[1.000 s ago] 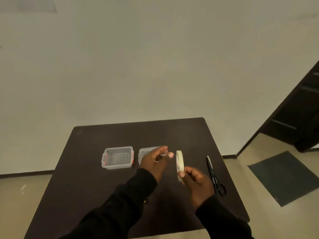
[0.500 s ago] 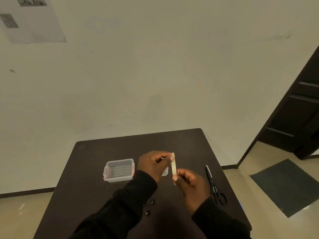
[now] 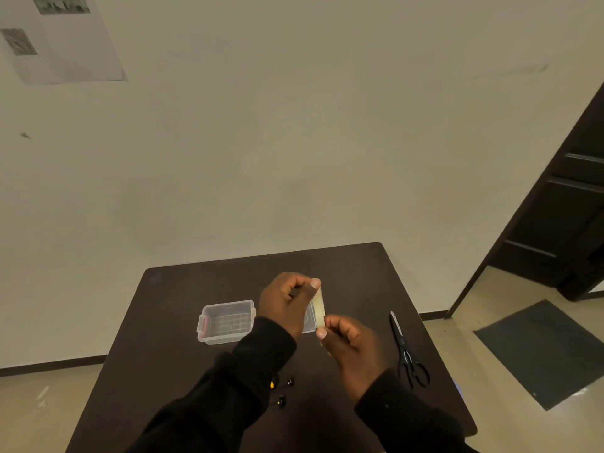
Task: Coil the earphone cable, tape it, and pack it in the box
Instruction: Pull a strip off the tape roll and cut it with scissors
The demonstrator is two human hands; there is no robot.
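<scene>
A pale tape roll [image 3: 320,305] is seen edge-on above the dark table [image 3: 170,322]. My left hand [image 3: 287,302] pinches its top edge with the thumb. My right hand [image 3: 349,344] grips its bottom edge. A clear plastic box [image 3: 227,322] with red latches stands open on the table, left of my hands. Its clear lid [image 3: 310,320] lies mostly hidden behind my left hand. The black earphone buds [image 3: 281,389] lie on the table under my left sleeve, and the cable is hard to make out against the dark top.
Black scissors [image 3: 405,351] lie on the table's right side, blades pointing away from me. A wall stands behind the table's far edge. A dark doorway [image 3: 568,223] and a floor mat [image 3: 542,351] are to the right.
My left hand has closed in from beside the roll and now pinches its top. The roll has turned fully edge-on. The view has shifted, so the table sits lower in frame.
</scene>
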